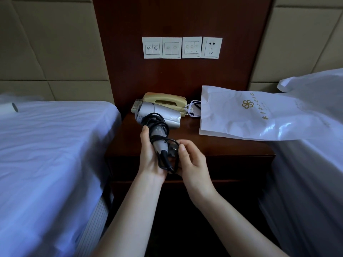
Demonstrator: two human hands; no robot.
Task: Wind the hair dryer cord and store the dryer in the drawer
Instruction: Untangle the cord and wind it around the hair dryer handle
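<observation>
Two forearms (133, 210) reach up from the bottom edge, and both hands are busy over the front of the nightstand (222, 145). Left hand (150, 156) wraps round the handle of the silver hair dryer (163, 115), thumb up along the side, holding it above the dark wood top with the barrel pointing right. Black cord (157, 125) loops round and round that handle, from the barrel's base down to the bottom. Right hand (193, 160) is curled just beside it, thumb and fingers pinching the cord's last loop close to the plug (171, 151). Drawer front (232, 167) below sits flush, closed. Behind the dryer, a beige telephone (167, 101) stands against the wooden wall panel. White paper bag (250, 115) lies on its side to the right, partly on the nightstand. Up on the panel, a row of switch plates (171, 47) and a socket (212, 47). White-sheeted beds flank it all, left bed (46, 145) and right bed (315, 173).
</observation>
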